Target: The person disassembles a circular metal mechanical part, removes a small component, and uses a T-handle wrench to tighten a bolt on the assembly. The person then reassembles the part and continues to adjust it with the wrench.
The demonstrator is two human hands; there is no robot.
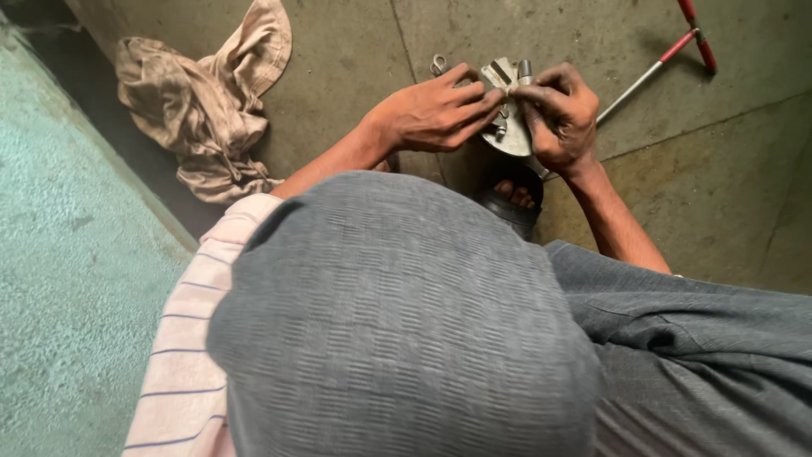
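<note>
While both hands work low over the concrete floor [338, 68], count stands: one round metal part [510, 134], one crumpled tan cloth [203, 101], one red-handled T-bar tool [668, 55], one sandalled foot [512, 196]. Left hand [436, 114] lies at 9 o'clock of the metal part, fingers extended onto its face, fingertips meeting those of the right hand; whether its grip has closed on anything, cannot tell. Right hand [560, 114] sits at 3 o'clock of the part, grip pinched tight on a small fitting at the part's upper edge. Metal part is between the two hands, directly above the foot. Cloth lies well apart at 9 o'clock; T-bar tool at 2 o'clock, near the right hand. Teal raised surface [76, 254] bounds the floor on the left. Open floor shows at 12 o'clock and 4 o'clock.
</note>
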